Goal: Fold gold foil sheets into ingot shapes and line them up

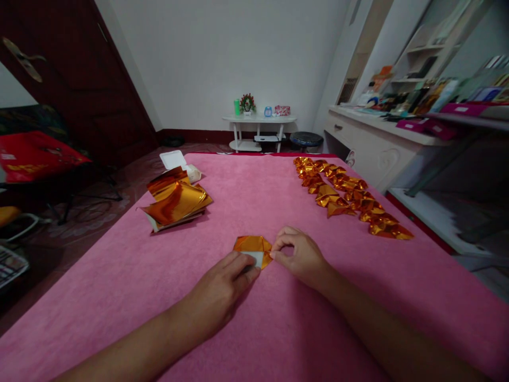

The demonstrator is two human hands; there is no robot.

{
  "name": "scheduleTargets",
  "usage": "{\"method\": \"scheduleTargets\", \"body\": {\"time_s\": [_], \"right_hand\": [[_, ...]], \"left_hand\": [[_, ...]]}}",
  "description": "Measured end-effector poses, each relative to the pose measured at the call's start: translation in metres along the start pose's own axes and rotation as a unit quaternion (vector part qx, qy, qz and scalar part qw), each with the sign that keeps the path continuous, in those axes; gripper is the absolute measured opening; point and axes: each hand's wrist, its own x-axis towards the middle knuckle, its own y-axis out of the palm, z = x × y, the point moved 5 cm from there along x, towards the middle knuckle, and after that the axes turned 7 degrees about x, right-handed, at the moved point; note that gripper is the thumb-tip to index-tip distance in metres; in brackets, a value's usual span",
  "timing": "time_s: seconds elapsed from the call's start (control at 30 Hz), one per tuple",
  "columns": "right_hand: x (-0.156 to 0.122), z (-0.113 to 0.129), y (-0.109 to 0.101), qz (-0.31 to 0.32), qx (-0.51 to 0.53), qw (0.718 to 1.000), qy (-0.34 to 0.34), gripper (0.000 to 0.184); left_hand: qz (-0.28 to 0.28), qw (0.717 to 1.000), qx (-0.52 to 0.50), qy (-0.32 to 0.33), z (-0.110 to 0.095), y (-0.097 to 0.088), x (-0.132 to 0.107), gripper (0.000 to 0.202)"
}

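A partly folded sheet of gold foil paper (251, 243) lies in front of me, with a pale grey backing strip showing in its middle. My left hand (226, 281) rests on its near left side, fingers bent and thumb against the lower edge. At the right corner, my right hand (300, 257) pinches the foil between thumb and forefinger. The fingers hide part of the folds. To the left sits a loose stack of gold foil sheets (181, 204). Rows of folded foil pieces (330, 199) lie to the right.
A pink cloth covers the table (246, 196). Behind the foil stack are a white open container (173, 159) and a crumpled pale packet (193, 173). A white side table (258, 119) stands by the wall, with a cluttered desk (374, 119) at right and a red bag (40, 154) at left.
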Motion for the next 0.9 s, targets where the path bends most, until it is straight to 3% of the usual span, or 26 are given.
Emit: {"method": "scheduleTargets", "body": {"time_s": [0.43,0.9], "right_hand": [[0.002,-0.001,0.0,0.001,-0.007,1.0,0.018,0.01],[0.003,-0.005,0.004,0.014,0.038,0.999,-0.003,0.009]], "left_hand": [[0.015,0.997,-0.077,0.001,0.008,-0.004,0.007,0.04],[-0.02,0.988,-0.15,0.003,0.013,-0.006,0.012,0.035]]}}
